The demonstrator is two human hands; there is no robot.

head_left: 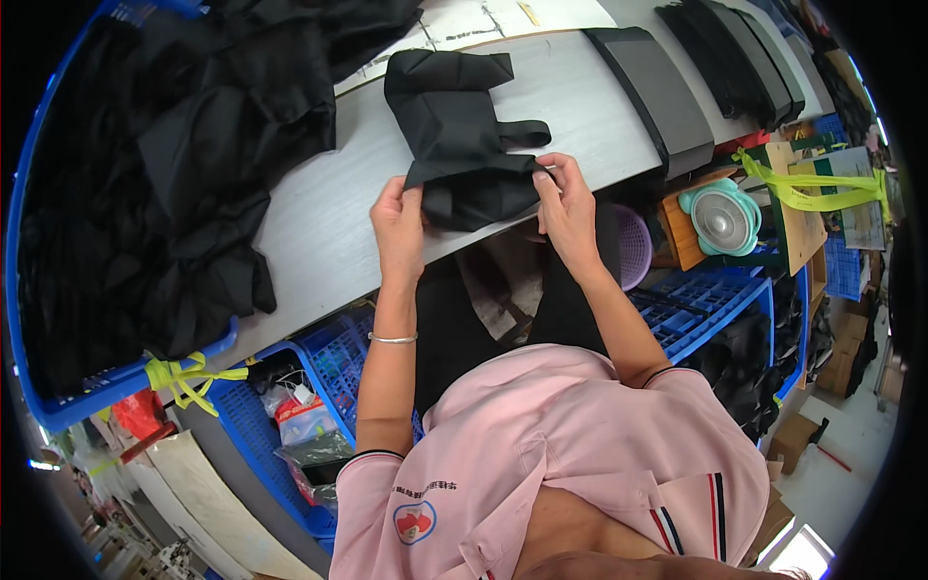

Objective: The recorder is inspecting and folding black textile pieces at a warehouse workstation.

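A soft black fabric piece, creased and with a strap loop on its right side, lies on the pale grey table. Its near part droops over the table's front edge. My left hand pinches the near left corner between thumb and fingers. At the near right corner, my right hand grips the same cloth, thumb towards me. The fabric between the two hands is stretched across and folded. What lies inside the folds is hidden.
A large blue crate heaped with black fabric stands at the left. Dark flat panels lie stacked at the table's far right. Below them are a small turquoise fan, a purple basket and another blue crate.
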